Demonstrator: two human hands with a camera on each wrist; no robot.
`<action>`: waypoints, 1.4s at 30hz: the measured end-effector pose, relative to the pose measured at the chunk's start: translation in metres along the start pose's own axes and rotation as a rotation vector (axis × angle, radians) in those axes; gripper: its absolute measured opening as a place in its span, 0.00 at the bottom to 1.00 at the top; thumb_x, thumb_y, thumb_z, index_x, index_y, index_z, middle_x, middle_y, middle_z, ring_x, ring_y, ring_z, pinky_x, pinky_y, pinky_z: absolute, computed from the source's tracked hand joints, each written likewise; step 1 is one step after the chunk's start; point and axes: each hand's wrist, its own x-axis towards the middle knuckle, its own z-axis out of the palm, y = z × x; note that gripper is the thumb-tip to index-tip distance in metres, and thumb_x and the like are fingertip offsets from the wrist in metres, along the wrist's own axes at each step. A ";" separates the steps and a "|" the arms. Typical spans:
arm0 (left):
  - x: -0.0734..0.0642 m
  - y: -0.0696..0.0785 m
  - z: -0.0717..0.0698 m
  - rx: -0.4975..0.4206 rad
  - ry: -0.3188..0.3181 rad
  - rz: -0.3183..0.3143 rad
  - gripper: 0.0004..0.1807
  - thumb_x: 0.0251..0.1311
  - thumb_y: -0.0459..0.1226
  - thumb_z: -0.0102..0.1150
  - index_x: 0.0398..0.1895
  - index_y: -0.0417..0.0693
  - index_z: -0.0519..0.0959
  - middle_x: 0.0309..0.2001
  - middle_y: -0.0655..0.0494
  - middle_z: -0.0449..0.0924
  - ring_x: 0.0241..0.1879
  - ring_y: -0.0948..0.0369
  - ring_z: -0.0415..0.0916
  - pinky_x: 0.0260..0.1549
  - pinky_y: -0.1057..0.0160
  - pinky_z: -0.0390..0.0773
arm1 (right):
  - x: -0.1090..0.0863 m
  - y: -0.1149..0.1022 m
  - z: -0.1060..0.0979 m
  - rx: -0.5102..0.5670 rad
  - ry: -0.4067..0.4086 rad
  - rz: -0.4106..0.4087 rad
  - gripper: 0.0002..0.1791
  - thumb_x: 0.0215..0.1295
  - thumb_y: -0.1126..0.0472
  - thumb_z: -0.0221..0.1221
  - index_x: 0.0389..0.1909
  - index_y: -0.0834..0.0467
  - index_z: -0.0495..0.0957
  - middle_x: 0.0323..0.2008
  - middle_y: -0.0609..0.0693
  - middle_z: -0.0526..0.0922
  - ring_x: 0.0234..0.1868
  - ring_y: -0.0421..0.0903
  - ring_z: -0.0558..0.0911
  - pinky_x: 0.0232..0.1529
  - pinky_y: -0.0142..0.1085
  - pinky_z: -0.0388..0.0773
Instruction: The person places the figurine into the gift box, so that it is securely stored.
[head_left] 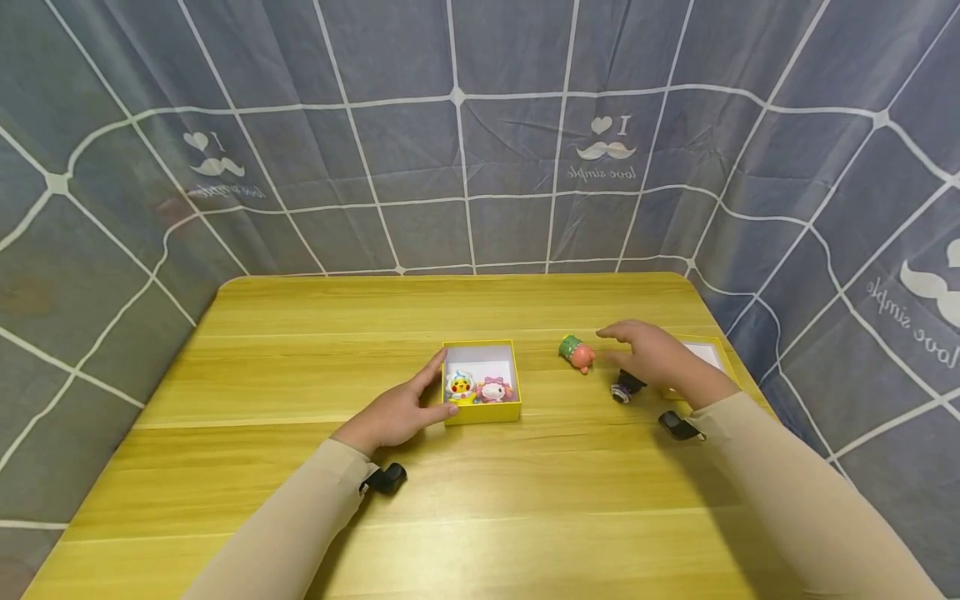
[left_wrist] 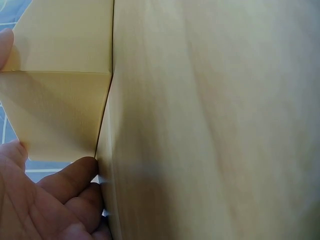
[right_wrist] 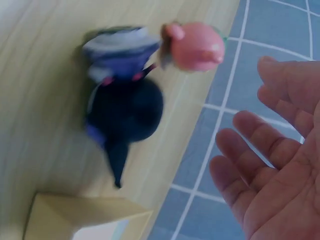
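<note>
Yellow box (head_left: 487, 413), ctr-frame, is gripped by your L hand (head_left: 397, 412); your empty R hand (head_left: 654, 357), fingers loosely parted, might nudge the dark figurine (head_left: 627, 387), ctr-right, if lowered carelessly.

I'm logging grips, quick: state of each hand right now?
Left hand: holding the yellow box by its left side.
Right hand: open and empty, near the pink-and-green figurine.
</note>
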 end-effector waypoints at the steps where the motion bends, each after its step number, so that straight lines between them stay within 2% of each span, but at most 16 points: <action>1: 0.000 0.000 0.000 -0.003 0.000 0.001 0.55 0.64 0.71 0.59 0.83 0.87 0.34 0.86 0.52 0.47 0.82 0.40 0.55 0.77 0.36 0.59 | -0.002 0.003 0.001 0.003 -0.007 0.006 0.26 0.77 0.60 0.60 0.72 0.63 0.74 0.70 0.68 0.76 0.67 0.69 0.77 0.68 0.65 0.73; 5: 0.000 -0.001 0.001 -0.012 -0.003 0.006 0.55 0.64 0.70 0.60 0.83 0.87 0.34 0.86 0.52 0.47 0.82 0.41 0.54 0.78 0.36 0.59 | -0.010 0.011 0.002 0.015 -0.042 0.038 0.26 0.77 0.60 0.60 0.73 0.61 0.74 0.69 0.68 0.77 0.65 0.68 0.79 0.62 0.61 0.78; 8: -0.001 -0.001 0.002 -0.011 -0.004 0.009 0.55 0.64 0.70 0.60 0.83 0.87 0.35 0.86 0.53 0.47 0.82 0.41 0.55 0.77 0.37 0.59 | -0.015 0.016 0.004 0.036 -0.071 0.062 0.28 0.76 0.60 0.61 0.74 0.61 0.73 0.67 0.70 0.77 0.50 0.64 0.86 0.49 0.51 0.82; 10: -0.001 -0.001 0.002 -0.008 -0.003 0.014 0.55 0.64 0.69 0.60 0.84 0.86 0.35 0.86 0.53 0.47 0.82 0.42 0.55 0.77 0.37 0.60 | -0.018 0.019 0.004 0.036 -0.077 0.064 0.28 0.76 0.61 0.61 0.74 0.61 0.73 0.65 0.71 0.78 0.47 0.60 0.86 0.43 0.46 0.79; 12: -0.001 0.000 0.002 -0.003 -0.003 0.018 0.55 0.65 0.69 0.60 0.84 0.85 0.35 0.86 0.52 0.47 0.81 0.41 0.56 0.77 0.37 0.60 | -0.020 0.022 0.005 0.033 -0.079 0.054 0.28 0.75 0.61 0.62 0.73 0.62 0.73 0.63 0.71 0.80 0.46 0.61 0.87 0.45 0.48 0.81; 14: -0.001 0.000 0.002 0.003 -0.002 0.019 0.55 0.65 0.69 0.60 0.84 0.84 0.35 0.86 0.52 0.48 0.81 0.41 0.56 0.77 0.38 0.60 | -0.022 0.025 0.006 0.016 -0.070 0.037 0.28 0.74 0.61 0.63 0.72 0.63 0.74 0.61 0.70 0.82 0.56 0.63 0.85 0.51 0.53 0.82; 18: -0.001 -0.001 0.002 0.006 -0.001 0.018 0.55 0.64 0.70 0.60 0.85 0.83 0.35 0.86 0.52 0.48 0.81 0.41 0.57 0.77 0.38 0.60 | -0.024 0.029 0.009 0.005 -0.071 0.020 0.28 0.72 0.61 0.65 0.71 0.63 0.75 0.59 0.69 0.84 0.60 0.67 0.84 0.57 0.61 0.81; 30: -0.002 -0.002 0.001 -0.001 0.001 0.013 0.55 0.64 0.69 0.61 0.84 0.85 0.35 0.86 0.52 0.48 0.81 0.42 0.56 0.77 0.38 0.60 | -0.028 0.029 0.011 -0.032 -0.079 -0.046 0.29 0.65 0.67 0.67 0.68 0.66 0.77 0.52 0.67 0.87 0.54 0.64 0.86 0.55 0.61 0.82; 36: -0.002 -0.003 0.001 -0.013 0.003 0.016 0.54 0.65 0.68 0.61 0.83 0.87 0.35 0.86 0.52 0.48 0.82 0.42 0.55 0.78 0.38 0.60 | -0.030 0.029 0.014 -0.015 -0.108 -0.044 0.30 0.64 0.68 0.69 0.68 0.66 0.78 0.47 0.58 0.88 0.48 0.53 0.85 0.53 0.56 0.82; 38: -0.002 -0.004 0.002 -0.017 0.003 0.015 0.54 0.64 0.68 0.62 0.83 0.88 0.35 0.86 0.52 0.48 0.82 0.42 0.55 0.78 0.38 0.59 | -0.031 0.029 0.015 -0.014 -0.118 -0.040 0.31 0.63 0.68 0.69 0.68 0.66 0.78 0.48 0.57 0.88 0.48 0.52 0.84 0.54 0.56 0.82; 42: -0.002 -0.004 0.001 -0.013 0.004 0.017 0.54 0.64 0.69 0.61 0.83 0.87 0.35 0.86 0.53 0.47 0.82 0.42 0.55 0.77 0.37 0.60 | -0.032 0.027 0.017 -0.030 -0.129 -0.053 0.30 0.62 0.68 0.70 0.67 0.65 0.79 0.54 0.61 0.88 0.53 0.56 0.85 0.56 0.58 0.81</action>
